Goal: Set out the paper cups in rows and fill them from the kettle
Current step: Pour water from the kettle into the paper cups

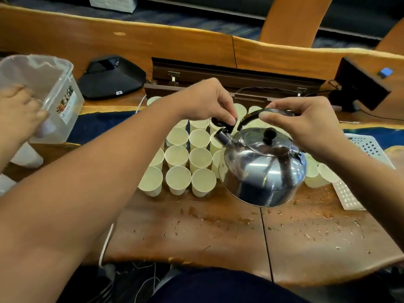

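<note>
Tub (54, 88): clear plastic, far left of both grips, held by another person's hand; label reads roughly "MEGABOX", blurred.
Cups (178, 156): set in rows on the surface, below and left of the left grip; contents not discernible.
Left hand (205, 101): pinches the black spout cap (228, 125).
Kettle (262, 169): steel, lifted, spout toward the cups, handle-to-spout axis running right to left.
Right hand (306, 125): nearer the kettle body, fingers curled on the handle (251, 115).
</note>
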Demonstrator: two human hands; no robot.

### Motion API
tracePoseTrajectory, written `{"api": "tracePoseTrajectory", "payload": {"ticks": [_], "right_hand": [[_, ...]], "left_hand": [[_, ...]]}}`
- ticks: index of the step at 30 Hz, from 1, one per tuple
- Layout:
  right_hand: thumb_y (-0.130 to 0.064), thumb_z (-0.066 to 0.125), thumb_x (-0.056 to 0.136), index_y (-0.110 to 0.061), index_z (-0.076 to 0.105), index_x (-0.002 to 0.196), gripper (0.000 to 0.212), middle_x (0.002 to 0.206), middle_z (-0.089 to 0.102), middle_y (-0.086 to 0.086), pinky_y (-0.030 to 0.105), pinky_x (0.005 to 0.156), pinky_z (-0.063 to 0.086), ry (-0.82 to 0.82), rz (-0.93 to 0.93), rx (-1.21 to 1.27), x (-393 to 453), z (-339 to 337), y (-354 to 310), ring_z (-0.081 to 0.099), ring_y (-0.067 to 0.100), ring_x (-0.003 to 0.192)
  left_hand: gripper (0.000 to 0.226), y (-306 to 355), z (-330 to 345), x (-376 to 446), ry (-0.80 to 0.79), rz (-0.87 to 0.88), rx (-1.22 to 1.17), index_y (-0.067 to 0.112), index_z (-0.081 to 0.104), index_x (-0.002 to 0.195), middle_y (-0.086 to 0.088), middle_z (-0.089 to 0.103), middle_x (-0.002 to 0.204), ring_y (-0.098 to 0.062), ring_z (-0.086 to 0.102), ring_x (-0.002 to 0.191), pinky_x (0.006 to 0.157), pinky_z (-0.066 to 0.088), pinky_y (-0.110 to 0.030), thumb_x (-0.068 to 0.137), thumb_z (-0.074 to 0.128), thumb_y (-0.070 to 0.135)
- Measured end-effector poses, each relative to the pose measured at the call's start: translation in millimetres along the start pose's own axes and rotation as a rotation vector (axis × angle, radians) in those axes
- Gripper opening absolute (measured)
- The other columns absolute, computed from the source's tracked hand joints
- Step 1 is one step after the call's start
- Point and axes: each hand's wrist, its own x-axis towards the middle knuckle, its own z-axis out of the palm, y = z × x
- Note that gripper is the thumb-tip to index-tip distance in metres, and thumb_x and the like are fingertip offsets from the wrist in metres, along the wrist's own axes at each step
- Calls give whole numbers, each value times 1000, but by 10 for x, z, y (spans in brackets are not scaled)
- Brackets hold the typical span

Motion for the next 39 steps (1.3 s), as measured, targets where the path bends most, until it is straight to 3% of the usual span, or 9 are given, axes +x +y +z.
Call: {"api": "tracePoseTrajectory", "payload": {"ticks": [5, 11, 14, 20, 31, 39], "right_hand": [[-34, 79, 81, -25, 76, 81, 10, 79, 73, -5, 18, 65, 51, 28, -67, 2, 304, -150, -52, 62, 0, 67], [-35, 78, 83, -16, 77, 86, 20, 80, 74, 5, 38, 72, 55, 74, -83, -16, 682, -204, 63, 67, 17, 71], [-36, 78, 83, -17, 77, 86, 19, 81, 74, 5, 42, 74, 56, 75, -74, -15, 900, -205, 155, 68, 26, 78], [-36, 77, 84, -19, 76, 84, 17, 76, 73, -1, 29, 66, 53, 60, -55, -36, 1248, -122, 334, 61, 5, 67], [-39, 77, 84, -21, 77, 88, 18, 79, 72, -8, 14, 64, 48, 32, -10, -79, 1703, -54, 585, 62, -2, 69], [-41, 76, 83, -20, 77, 87, 21, 79, 72, -4, 12, 63, 45, -5, 3, -108, 1853, -43, 681, 61, -2, 68]], "left_hand": [[13, 91, -209, 302, 55, 29, 57, 27, 80, 95, 20, 73, 82, 12, 62, 77, 72, 44, -13, 82, 80, 27], [13, 57, -328, 671, 109, 49, 126, 26, 79, 98, 21, 69, 80, 15, 59, 72, 60, 42, -4, 85, 77, 26], [13, -2, -394, 859, 113, 53, 137, 26, 78, 98, 19, 70, 84, 11, 62, 78, 67, 43, -8, 86, 76, 25], [11, -224, -454, 1166, 100, 15, 79, 25, 79, 95, 15, 72, 86, 1, 66, 84, 82, 53, -22, 84, 77, 23], [15, -520, -472, 1586, 93, -9, 64, 24, 78, 102, 15, 71, 91, 0, 64, 88, 76, 48, -17, 87, 74, 24], [15, -635, -438, 1751, 72, -12, 52, 24, 78, 101, 13, 72, 92, -2, 64, 90, 82, 51, -22, 86, 75, 24]]}}
